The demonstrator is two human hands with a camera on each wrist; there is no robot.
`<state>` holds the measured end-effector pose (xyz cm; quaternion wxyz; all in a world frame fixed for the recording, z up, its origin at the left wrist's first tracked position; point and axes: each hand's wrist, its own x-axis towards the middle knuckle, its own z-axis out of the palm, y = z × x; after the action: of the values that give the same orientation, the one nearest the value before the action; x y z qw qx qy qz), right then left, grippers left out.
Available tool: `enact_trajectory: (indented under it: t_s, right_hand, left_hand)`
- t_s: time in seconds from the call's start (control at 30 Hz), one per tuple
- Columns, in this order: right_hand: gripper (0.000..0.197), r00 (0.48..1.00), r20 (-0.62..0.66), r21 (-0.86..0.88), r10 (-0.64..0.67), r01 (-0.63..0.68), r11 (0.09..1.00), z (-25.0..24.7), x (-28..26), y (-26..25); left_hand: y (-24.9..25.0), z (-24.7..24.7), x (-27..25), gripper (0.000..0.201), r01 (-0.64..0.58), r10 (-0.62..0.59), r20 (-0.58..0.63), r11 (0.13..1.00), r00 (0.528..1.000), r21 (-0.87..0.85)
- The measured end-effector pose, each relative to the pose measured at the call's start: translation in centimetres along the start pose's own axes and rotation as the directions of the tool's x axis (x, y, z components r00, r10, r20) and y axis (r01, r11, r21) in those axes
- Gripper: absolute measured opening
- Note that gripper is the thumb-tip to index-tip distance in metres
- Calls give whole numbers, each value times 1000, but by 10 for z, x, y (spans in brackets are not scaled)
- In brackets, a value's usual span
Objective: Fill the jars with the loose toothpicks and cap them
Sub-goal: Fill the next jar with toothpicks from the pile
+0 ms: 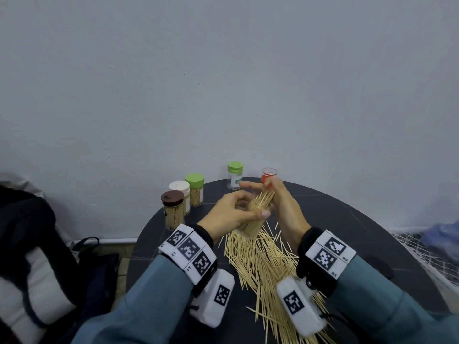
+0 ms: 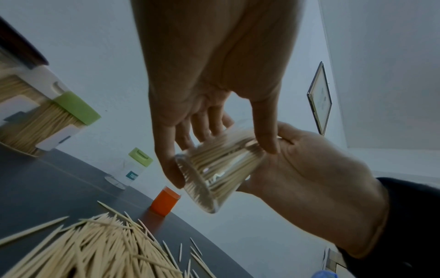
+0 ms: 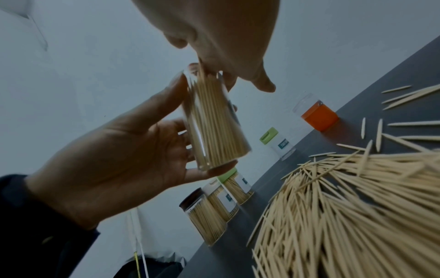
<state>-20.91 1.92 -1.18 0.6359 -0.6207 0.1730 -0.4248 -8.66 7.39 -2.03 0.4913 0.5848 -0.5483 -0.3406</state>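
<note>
My left hand [image 1: 231, 214] grips a clear open jar [image 1: 250, 225], tilted above the dark round table [image 1: 347, 219] and packed with toothpicks. In the left wrist view its fingers [image 2: 173, 165] wrap the jar [image 2: 214, 175]. My right hand [image 1: 280, 202] is at the jar's mouth, with its fingers [image 3: 214, 69] curled on the ends of the toothpicks [image 1: 264, 198] that stick out. Below both hands lies a big heap of loose toothpicks [image 1: 260, 264]. An orange cap [image 1: 268, 175] stands behind my right hand, and an empty green-capped jar [image 1: 234, 176] stands next to it.
Three filled, capped jars stand at the table's left edge: brown cap [image 1: 172, 209], white cap [image 1: 180, 191], green cap [image 1: 195, 186]. A wall rises right behind the table. A dark bag [image 1: 37, 232] lies off the left side and netting [image 1: 422, 252] off the right.
</note>
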Motion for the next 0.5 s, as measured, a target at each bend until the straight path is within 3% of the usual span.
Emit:
enact_trajectory:
  t_s: [0.2, 0.33, 0.5]
  right_hand:
    - [41, 998, -39, -178, -59, 51, 983, -4, -1, 0]
    - [35, 999, -37, -254, -9, -1, 967, -9, -5, 0]
    - [44, 990, -115, -286, 79, -109, 952, -13, -10, -10]
  left_hand:
    - [2, 9, 0, 45, -1, 1, 12, 1000, 1000, -17]
    - [6, 11, 0, 44, 1, -1, 10, 999, 1000, -52]
    - [9, 15, 1, 45, -22, 23, 17, 998, 1000, -59]
